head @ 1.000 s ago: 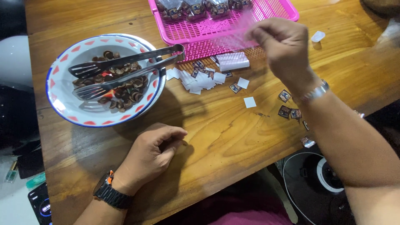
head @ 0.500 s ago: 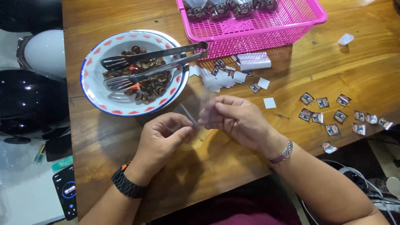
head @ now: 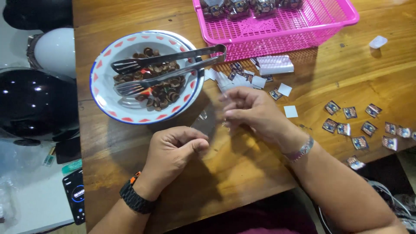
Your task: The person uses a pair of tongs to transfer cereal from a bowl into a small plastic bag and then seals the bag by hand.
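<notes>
Bag (head: 207, 123), clear and thin, is pinched between left hand (head: 173, 151) and right hand (head: 253, 112), both fingers closed; it could slip or tear if tugged apart.

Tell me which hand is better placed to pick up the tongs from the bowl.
Probably left. The left hand lies just below the bowl where the tongs rest. The right hand is pinching a small clear bag.
</notes>
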